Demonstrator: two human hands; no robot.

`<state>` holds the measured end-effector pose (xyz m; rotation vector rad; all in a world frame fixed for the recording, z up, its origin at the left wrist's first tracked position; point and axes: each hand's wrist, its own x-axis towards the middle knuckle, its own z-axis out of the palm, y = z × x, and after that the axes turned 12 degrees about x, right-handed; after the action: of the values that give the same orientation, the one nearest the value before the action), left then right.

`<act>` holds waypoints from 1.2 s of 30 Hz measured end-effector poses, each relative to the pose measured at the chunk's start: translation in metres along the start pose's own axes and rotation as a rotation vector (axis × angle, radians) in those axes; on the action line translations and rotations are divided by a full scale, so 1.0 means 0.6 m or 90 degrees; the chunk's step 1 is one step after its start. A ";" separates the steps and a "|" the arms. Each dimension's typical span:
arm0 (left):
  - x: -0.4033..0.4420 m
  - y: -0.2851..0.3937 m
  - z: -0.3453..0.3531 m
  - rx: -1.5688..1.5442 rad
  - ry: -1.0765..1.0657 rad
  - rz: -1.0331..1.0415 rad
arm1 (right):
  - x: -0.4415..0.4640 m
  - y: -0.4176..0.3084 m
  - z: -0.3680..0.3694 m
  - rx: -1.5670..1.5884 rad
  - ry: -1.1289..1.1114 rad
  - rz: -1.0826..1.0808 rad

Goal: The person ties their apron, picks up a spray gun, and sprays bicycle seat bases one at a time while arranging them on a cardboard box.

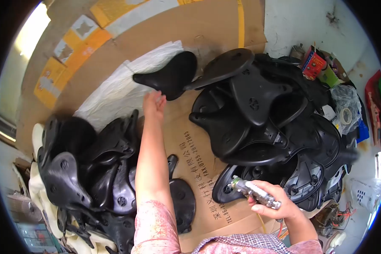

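A black saddle-shaped piece (173,74) lies on white sheeting at the top centre. My left hand (154,103) is just below its lower edge, arm stretched forward, fingers partly curled; whether it touches the piece is unclear. At the lower right, my right hand (275,201) is wrapped round a metallic hand tool (256,192), which points up and left. Beyond that tool is a large pile of black saddle-shaped pieces (262,97). A second pile of them (114,169) stands to the left of my left forearm.
Printed cardboard (194,169) lies between the piles. Taped cardboard (148,25) rises behind the white sheeting (110,89). At the right are a red box (313,63), a clear plastic bag (345,103) and a roll of tape (346,116). One saddle-shaped piece (182,205) sits beside my left arm.
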<state>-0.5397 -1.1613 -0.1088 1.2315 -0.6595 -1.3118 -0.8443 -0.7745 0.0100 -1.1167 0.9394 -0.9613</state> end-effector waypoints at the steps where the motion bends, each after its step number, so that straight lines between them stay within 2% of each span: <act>1: 0.004 0.018 0.043 0.019 0.015 -0.018 | 0.011 0.004 -0.005 -0.003 -0.006 -0.003; 2: 0.001 0.044 0.083 0.040 0.032 -0.036 | 0.020 0.010 -0.009 -0.003 -0.013 -0.004; 4: 0.025 0.064 0.131 0.062 0.162 -0.103 | 0.034 0.020 -0.018 -0.027 -0.004 0.003; 8: 0.035 0.077 0.137 0.053 0.250 -0.125 | 0.039 0.028 -0.015 -0.039 0.014 0.006; 10: 0.014 0.075 0.102 0.032 0.196 -0.103 | 0.031 0.023 -0.017 -0.027 -0.001 -0.003; 12: -0.027 0.071 0.048 0.001 0.198 -0.099 | 0.015 0.013 -0.013 -0.023 -0.007 -0.015; 14: -0.060 0.061 -0.043 -0.073 0.021 -0.019 | 0.002 0.001 -0.007 -0.029 -0.007 -0.038; 17: -0.164 0.120 -0.133 -0.164 -0.104 -0.022 | -0.026 -0.008 0.007 -0.039 -0.003 -0.054; 20: -0.274 0.177 -0.170 0.050 -0.271 0.103 | -0.061 -0.034 0.022 -0.057 -0.035 -0.046; 21: -0.306 0.168 -0.169 0.129 -0.206 0.124 | -0.071 -0.033 0.027 -0.056 -0.044 -0.057; 22: -0.293 0.126 -0.212 0.207 -0.238 0.078 | -0.079 -0.026 0.031 -0.068 -0.050 -0.095; 23: -0.332 0.096 -0.202 0.441 -0.097 0.033 | -0.088 -0.028 0.037 -0.071 -0.054 -0.097; 24: -0.364 0.050 -0.195 0.474 -0.093 0.006 | -0.096 -0.031 0.043 -0.075 -0.057 -0.101; 25: -0.389 0.016 -0.195 0.399 -0.228 -0.031 | -0.105 -0.032 0.049 -0.085 -0.055 -0.103; 26: -0.424 -0.001 -0.187 0.487 -0.186 -0.015 | -0.117 -0.035 0.053 -0.087 -0.049 -0.107; 27: -0.429 -0.036 -0.206 0.409 -0.281 -0.004 | -0.130 -0.039 0.057 -0.093 -0.041 -0.107; 28: -0.448 -0.046 -0.210 0.417 -0.335 -0.008 | -0.145 -0.042 0.062 -0.099 -0.034 -0.103; 31: -0.498 -0.091 -0.248 0.408 -0.275 -0.025 | -0.186 -0.044 0.061 -0.104 -0.039 -0.133; 33: -0.519 -0.089 -0.266 0.313 -0.119 -0.110 | -0.212 -0.050 0.063 -0.114 -0.056 -0.101; 34: -0.513 -0.084 -0.281 0.312 -0.119 -0.108 | -0.224 -0.051 0.063 -0.124 -0.071 -0.069; 36: -0.494 -0.068 -0.316 0.199 -0.135 -0.020 | -0.243 -0.041 0.069 -0.124 -0.083 -0.057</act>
<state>-0.4443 -0.8205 -0.1223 1.3654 -1.0307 -1.4147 -0.8531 -0.6290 0.0582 -1.3790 0.8968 -0.8709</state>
